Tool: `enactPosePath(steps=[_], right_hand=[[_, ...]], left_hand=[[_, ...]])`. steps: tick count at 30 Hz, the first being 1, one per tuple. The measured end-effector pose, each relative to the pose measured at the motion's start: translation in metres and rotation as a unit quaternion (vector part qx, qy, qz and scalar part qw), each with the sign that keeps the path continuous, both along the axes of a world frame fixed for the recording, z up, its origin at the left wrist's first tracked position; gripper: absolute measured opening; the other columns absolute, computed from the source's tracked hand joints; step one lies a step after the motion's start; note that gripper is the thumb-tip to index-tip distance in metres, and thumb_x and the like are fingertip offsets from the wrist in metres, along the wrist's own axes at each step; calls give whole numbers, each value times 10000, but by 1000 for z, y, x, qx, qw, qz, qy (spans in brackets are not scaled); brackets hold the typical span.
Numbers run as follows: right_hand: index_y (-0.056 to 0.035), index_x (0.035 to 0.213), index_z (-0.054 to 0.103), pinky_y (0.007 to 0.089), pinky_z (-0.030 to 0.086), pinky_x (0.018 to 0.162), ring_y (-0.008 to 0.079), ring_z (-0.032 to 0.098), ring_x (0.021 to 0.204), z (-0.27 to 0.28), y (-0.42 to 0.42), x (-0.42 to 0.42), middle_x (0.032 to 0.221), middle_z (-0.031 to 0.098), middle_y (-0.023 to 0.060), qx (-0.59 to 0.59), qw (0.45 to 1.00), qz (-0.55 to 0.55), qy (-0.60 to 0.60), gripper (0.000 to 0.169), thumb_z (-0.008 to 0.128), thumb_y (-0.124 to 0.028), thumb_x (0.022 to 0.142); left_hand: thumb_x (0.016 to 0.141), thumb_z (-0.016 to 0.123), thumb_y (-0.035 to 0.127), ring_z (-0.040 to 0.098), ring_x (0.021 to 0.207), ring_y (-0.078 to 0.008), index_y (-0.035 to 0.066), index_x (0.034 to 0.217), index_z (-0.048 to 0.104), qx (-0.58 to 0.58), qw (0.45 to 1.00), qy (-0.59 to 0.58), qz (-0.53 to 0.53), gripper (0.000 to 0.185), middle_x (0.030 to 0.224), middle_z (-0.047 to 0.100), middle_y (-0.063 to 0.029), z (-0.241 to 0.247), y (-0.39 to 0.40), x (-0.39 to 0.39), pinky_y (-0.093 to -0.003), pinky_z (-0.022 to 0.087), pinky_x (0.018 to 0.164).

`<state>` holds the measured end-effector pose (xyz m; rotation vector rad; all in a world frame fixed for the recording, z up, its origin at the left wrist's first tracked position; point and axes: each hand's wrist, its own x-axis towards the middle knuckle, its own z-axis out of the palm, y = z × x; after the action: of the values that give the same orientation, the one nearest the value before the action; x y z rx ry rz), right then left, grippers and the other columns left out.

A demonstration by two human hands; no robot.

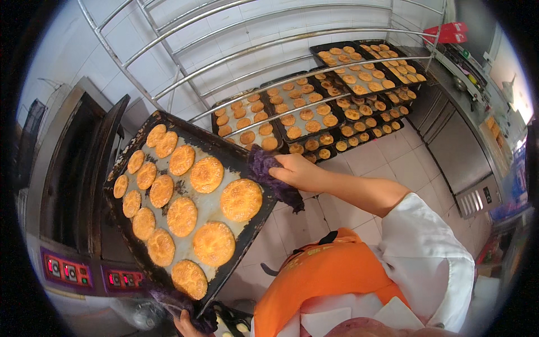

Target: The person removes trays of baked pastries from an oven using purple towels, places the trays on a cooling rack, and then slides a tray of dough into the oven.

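Observation:
A dark metal baking tray with round golden seeded pastries on a pale liner is held tilted before me. My right hand grips the tray's upper right edge through a purple cloth. At the bottom of the view my left hand is partly visible at the tray's lower edge, shut on another purple cloth there. The pastries lie in rows, two of them touching near the upper left corner. The tray hides part of the oven front behind it.
On the left stands a deck oven with an open door and lit controls. A metal tube rack holds several trays of pastries by the tiled wall. A steel counter cabinet stands right, above the tiled floor.

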<state>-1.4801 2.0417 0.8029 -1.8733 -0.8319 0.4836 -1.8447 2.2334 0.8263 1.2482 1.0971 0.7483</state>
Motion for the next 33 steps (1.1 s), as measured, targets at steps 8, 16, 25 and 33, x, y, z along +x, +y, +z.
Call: enactPosePath(steps=[8,16,25,33], right_hand=[[52,864,536,326,415,676,156,495,706,29,17,-7,766,576,93,-49,997,-36,49,270,501,-215,859],[51,872,546,383,439,670,257,567,720,53,33,-40,774,588,179,-66,992,-111,4,316,508,-262,847],[61,904,540,379,428,671,236,536,714,61,62,-108,770,576,143,-59,971,-231,18,333,490,-266,867],[59,919,557,340,429,677,177,537,729,49,85,-170,777,599,116,45,960,-273,-38,315,490,-246,883]], left_hand=[[805,568,156,555,766,-231,17,944,608,224,946,219,-88,200,881,570,-102,13,29,-2,-344,500,661],[837,529,110,564,968,-269,-38,1236,421,-110,989,-80,-60,439,1110,537,-159,24,119,-10,-389,478,823],[861,527,92,591,903,-217,-51,1205,436,-145,973,-69,-168,384,1074,574,-130,48,213,1,-328,500,766],[864,517,104,554,1018,-224,-74,1228,411,-122,940,-112,-299,419,1122,555,-148,14,275,-17,-344,454,877]])
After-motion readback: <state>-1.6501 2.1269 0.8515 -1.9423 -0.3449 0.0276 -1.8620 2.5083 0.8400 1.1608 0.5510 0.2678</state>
